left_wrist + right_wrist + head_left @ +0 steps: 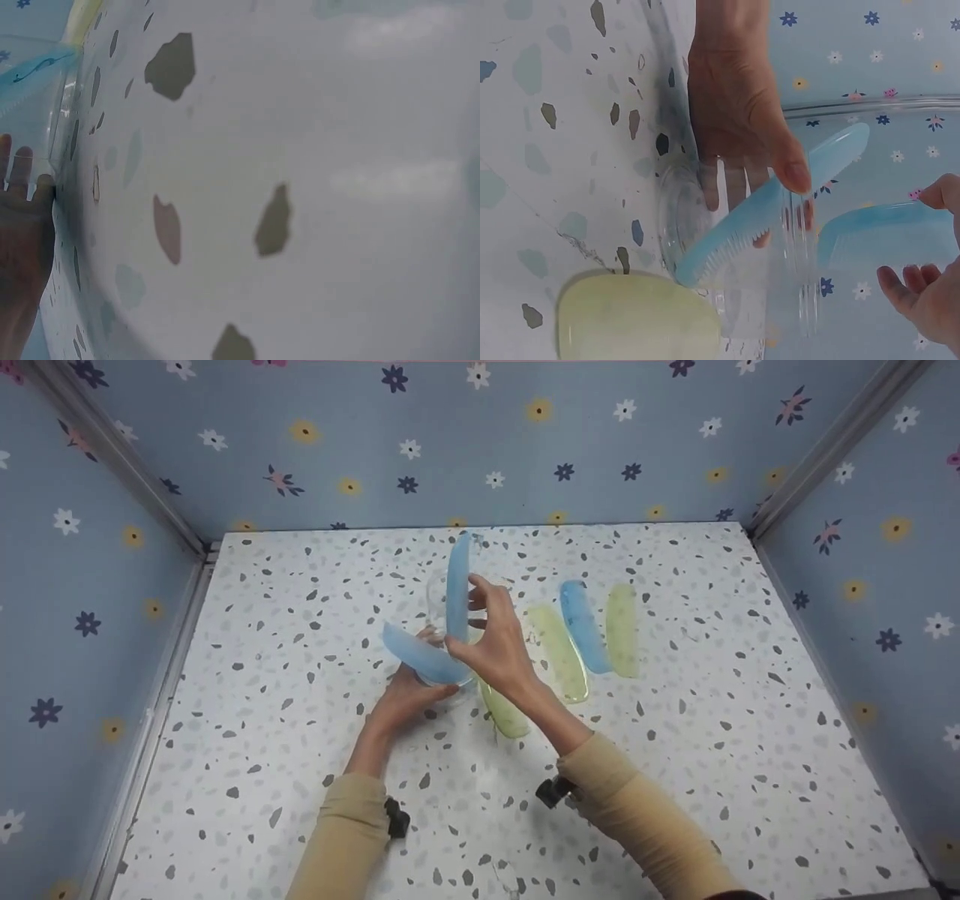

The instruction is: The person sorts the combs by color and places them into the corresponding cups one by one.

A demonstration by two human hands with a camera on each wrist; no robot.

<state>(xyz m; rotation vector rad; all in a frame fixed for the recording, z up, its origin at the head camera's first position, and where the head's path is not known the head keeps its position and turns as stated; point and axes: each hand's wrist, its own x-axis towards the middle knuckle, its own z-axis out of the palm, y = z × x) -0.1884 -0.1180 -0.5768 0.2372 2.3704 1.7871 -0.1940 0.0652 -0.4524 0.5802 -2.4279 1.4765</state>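
My left hand (405,701) grips a clear container (804,300) from its left side, thumb near the rim and fingers showing through the wall. Inside it a light blue comb (739,221) leans at a slant, its top end sticking out past the rim. My right hand (501,641) pinches a second blue comb (457,585) between thumb and fingers. That comb stands nearly upright in the head view, close by the container's mouth. The left wrist view catches only part of the left hand (22,240) and the see-through container wall (56,135) at its edge.
Right of the hands, a yellow-green comb (559,652), a blue comb (585,626) and another yellow-green comb (622,630) lie on the speckled table (712,772). A further yellow-green comb (504,712) lies below the right hand. Flowered panels (480,442) wall the back and sides.
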